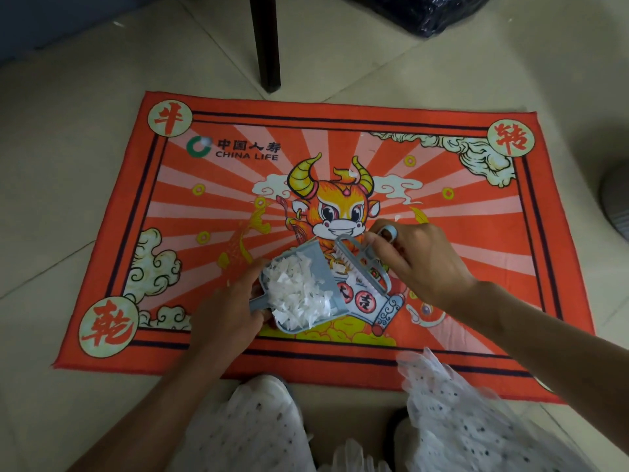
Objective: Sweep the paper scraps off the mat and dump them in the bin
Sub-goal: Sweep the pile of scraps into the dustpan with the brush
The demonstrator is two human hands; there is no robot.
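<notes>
A red mat [442, 240] printed with a cartoon ox lies on the tiled floor. My left hand [228, 311] grips the handle of a small grey-blue dustpan [306, 253] resting on the mat's near middle. White paper scraps [299, 294] fill the pan. My right hand [422, 260] holds a matching grey-blue hand brush [360, 267] at the pan's right rim, its bristles touching a few scraps [338, 267] on the mat. A tiny scrap [397, 218] lies just beyond my right hand.
A dark chair leg [267, 46] stands on the floor behind the mat. A black plastic bag [429, 11] sits at the top right, and a grey round object [616, 202] shows at the right edge. My knees in white dotted fabric [258, 430] are at the bottom.
</notes>
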